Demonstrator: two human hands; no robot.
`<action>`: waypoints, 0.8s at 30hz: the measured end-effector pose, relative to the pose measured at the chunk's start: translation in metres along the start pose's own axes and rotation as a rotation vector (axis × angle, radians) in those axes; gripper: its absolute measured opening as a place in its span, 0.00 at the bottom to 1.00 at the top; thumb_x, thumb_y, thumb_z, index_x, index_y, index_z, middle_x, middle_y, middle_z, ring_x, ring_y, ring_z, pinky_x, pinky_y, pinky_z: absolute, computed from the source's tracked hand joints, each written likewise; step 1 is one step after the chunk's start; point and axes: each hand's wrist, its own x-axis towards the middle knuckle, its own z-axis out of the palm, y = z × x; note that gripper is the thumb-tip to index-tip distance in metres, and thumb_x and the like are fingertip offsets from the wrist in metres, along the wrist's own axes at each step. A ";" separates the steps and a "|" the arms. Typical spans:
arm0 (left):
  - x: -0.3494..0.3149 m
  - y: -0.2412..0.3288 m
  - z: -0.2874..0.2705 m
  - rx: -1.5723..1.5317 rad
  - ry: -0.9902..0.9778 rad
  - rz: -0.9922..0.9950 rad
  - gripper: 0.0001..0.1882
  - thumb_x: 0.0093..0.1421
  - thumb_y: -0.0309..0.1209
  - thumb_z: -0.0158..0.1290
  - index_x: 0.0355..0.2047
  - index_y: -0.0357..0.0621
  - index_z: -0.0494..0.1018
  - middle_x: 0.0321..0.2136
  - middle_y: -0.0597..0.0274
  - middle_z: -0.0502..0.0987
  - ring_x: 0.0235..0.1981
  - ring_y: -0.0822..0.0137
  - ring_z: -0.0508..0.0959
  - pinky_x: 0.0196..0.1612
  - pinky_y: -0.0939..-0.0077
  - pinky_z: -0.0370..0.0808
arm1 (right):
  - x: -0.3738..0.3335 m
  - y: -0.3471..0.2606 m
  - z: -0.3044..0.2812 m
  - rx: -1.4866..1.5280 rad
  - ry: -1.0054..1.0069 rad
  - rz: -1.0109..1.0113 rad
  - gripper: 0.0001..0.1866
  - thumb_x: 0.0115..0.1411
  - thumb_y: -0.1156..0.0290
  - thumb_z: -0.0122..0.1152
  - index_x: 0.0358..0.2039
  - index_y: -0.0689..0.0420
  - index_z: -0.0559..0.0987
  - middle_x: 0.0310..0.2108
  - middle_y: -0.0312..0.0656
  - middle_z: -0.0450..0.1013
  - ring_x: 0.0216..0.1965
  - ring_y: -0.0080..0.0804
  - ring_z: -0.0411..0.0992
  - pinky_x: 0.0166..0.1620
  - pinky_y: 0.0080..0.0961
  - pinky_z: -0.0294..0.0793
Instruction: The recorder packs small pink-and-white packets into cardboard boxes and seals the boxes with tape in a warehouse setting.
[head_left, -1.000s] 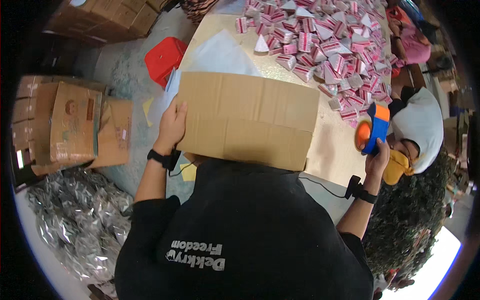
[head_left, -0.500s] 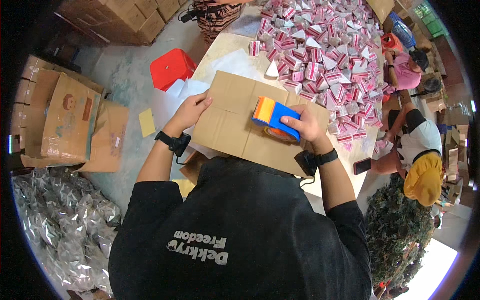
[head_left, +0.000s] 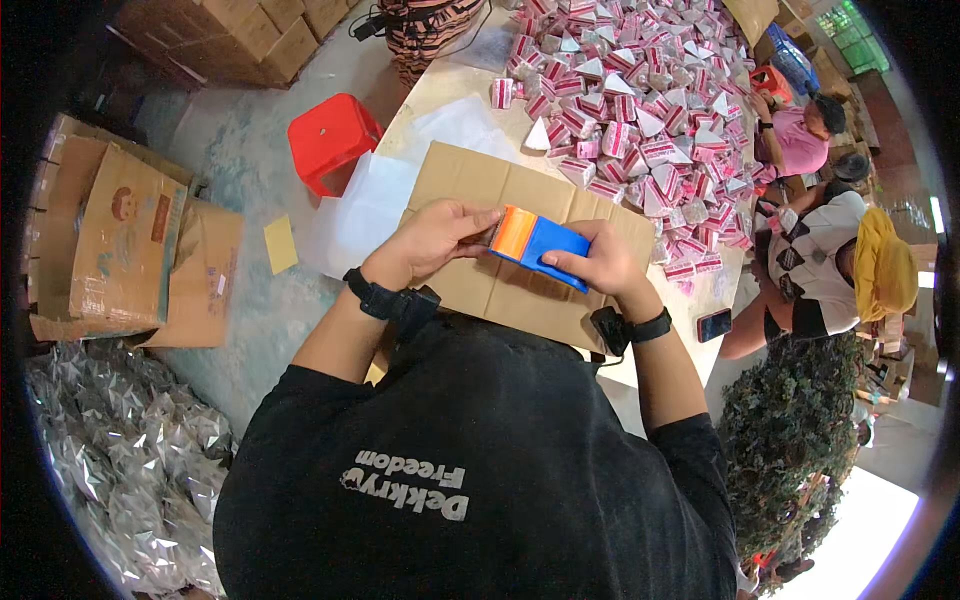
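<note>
My right hand (head_left: 612, 262) grips a blue and orange tape dispenser (head_left: 556, 246) above a closed brown cardboard box (head_left: 460, 185). The dispenser lies tilted, its orange end toward the left. At that orange end, the thumb and fingers of my left hand (head_left: 435, 240) are pinched together. Whether a strip of tape is between them is too small to make out. The box sits on the near part of a pale table (head_left: 452, 88), right in front of my body, and my left hand covers part of its top.
Many pink-and-white wedge-shaped packs (head_left: 625, 140) are heaped across the table. White sheets (head_left: 372, 205) lie left of the box, near a red stool (head_left: 330, 140). A phone (head_left: 714, 325) rests at the right edge. Two people work on the right; cardboard boxes (head_left: 118, 235) stand left.
My left hand has left the box's left edge and moved right to the dispenser's orange end. The dispenser has shifted slightly left and down in my right hand.
</note>
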 end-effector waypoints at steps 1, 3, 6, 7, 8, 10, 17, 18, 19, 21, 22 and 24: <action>0.001 -0.003 -0.001 -0.027 -0.002 -0.001 0.16 0.70 0.39 0.52 0.44 0.38 0.77 0.37 0.64 0.80 0.37 0.75 0.79 0.43 0.79 0.78 | -0.002 -0.010 0.000 -0.089 -0.011 0.012 0.24 0.52 0.51 0.74 0.31 0.64 0.84 0.19 0.38 0.75 0.20 0.21 0.70 0.26 0.25 0.71; 0.002 -0.008 -0.001 -0.056 0.027 -0.003 0.12 0.70 0.35 0.52 0.42 0.38 0.77 0.35 0.65 0.79 0.34 0.76 0.78 0.40 0.80 0.78 | -0.001 -0.009 0.004 -0.150 -0.021 -0.015 0.25 0.52 0.51 0.75 0.29 0.64 0.83 0.18 0.39 0.74 0.20 0.22 0.70 0.25 0.26 0.71; 0.002 -0.009 -0.001 0.174 0.147 0.102 0.10 0.70 0.31 0.50 0.40 0.36 0.76 0.33 0.59 0.81 0.29 0.72 0.80 0.31 0.78 0.78 | 0.006 -0.018 0.000 -0.232 -0.082 0.000 0.26 0.51 0.48 0.74 0.25 0.63 0.82 0.15 0.40 0.72 0.18 0.24 0.70 0.25 0.27 0.70; 0.000 -0.008 -0.006 0.176 0.153 0.104 0.10 0.70 0.31 0.50 0.40 0.36 0.76 0.33 0.59 0.81 0.29 0.72 0.80 0.31 0.78 0.78 | 0.009 -0.022 -0.002 -0.254 -0.133 0.049 0.27 0.51 0.46 0.74 0.23 0.63 0.81 0.14 0.41 0.71 0.17 0.25 0.69 0.24 0.28 0.70; -0.004 -0.006 -0.012 0.181 0.185 0.122 0.10 0.70 0.31 0.50 0.40 0.36 0.76 0.31 0.59 0.81 0.28 0.72 0.80 0.31 0.77 0.78 | 0.013 -0.019 -0.003 -0.196 -0.151 0.064 0.31 0.50 0.42 0.73 0.19 0.63 0.79 0.13 0.41 0.70 0.15 0.27 0.69 0.23 0.31 0.69; -0.010 0.006 -0.023 0.194 0.245 0.166 0.11 0.70 0.30 0.49 0.41 0.34 0.76 0.28 0.58 0.80 0.27 0.70 0.80 0.32 0.76 0.79 | 0.018 -0.027 -0.005 -0.270 -0.179 0.036 0.33 0.50 0.40 0.72 0.18 0.63 0.78 0.13 0.42 0.70 0.15 0.29 0.69 0.23 0.32 0.68; -0.052 0.018 -0.130 0.366 0.628 0.209 0.12 0.66 0.33 0.53 0.39 0.35 0.80 0.32 0.59 0.83 0.32 0.71 0.82 0.35 0.78 0.78 | 0.053 -0.036 0.012 -0.426 -0.225 0.045 0.39 0.46 0.33 0.69 0.15 0.65 0.78 0.14 0.50 0.72 0.17 0.40 0.73 0.25 0.38 0.71; -0.046 0.013 -0.133 0.415 0.652 0.203 0.12 0.65 0.32 0.53 0.38 0.36 0.80 0.32 0.59 0.83 0.33 0.72 0.82 0.35 0.77 0.78 | 0.059 -0.041 0.017 -0.460 -0.218 0.072 0.39 0.46 0.33 0.69 0.15 0.65 0.79 0.15 0.51 0.73 0.18 0.43 0.74 0.26 0.39 0.72; -0.042 0.004 -0.138 0.463 0.680 0.191 0.11 0.65 0.32 0.54 0.38 0.37 0.81 0.32 0.60 0.83 0.33 0.72 0.82 0.35 0.76 0.77 | 0.065 -0.044 0.024 -0.468 -0.232 0.063 0.39 0.46 0.33 0.69 0.15 0.65 0.79 0.15 0.51 0.73 0.18 0.43 0.74 0.26 0.39 0.72; -0.015 -0.020 -0.136 0.469 0.669 0.198 0.10 0.63 0.32 0.55 0.36 0.37 0.81 0.32 0.61 0.83 0.35 0.70 0.82 0.37 0.72 0.77 | 0.072 -0.049 0.034 -0.542 -0.184 0.067 0.39 0.46 0.34 0.68 0.17 0.66 0.80 0.17 0.54 0.74 0.20 0.47 0.76 0.28 0.40 0.74; 0.000 -0.037 -0.132 0.453 0.589 0.194 0.12 0.64 0.33 0.55 0.40 0.37 0.80 0.34 0.60 0.83 0.35 0.68 0.81 0.38 0.71 0.77 | 0.068 -0.057 0.035 -0.468 -0.166 0.019 0.39 0.46 0.34 0.69 0.18 0.67 0.81 0.18 0.56 0.75 0.22 0.50 0.77 0.29 0.40 0.75; 0.022 -0.067 -0.143 0.438 0.513 0.199 0.15 0.64 0.35 0.54 0.44 0.37 0.79 0.36 0.59 0.83 0.36 0.67 0.81 0.39 0.70 0.76 | 0.070 -0.050 0.035 -0.484 -0.167 0.046 0.38 0.47 0.35 0.69 0.16 0.66 0.80 0.15 0.52 0.73 0.18 0.43 0.75 0.26 0.38 0.73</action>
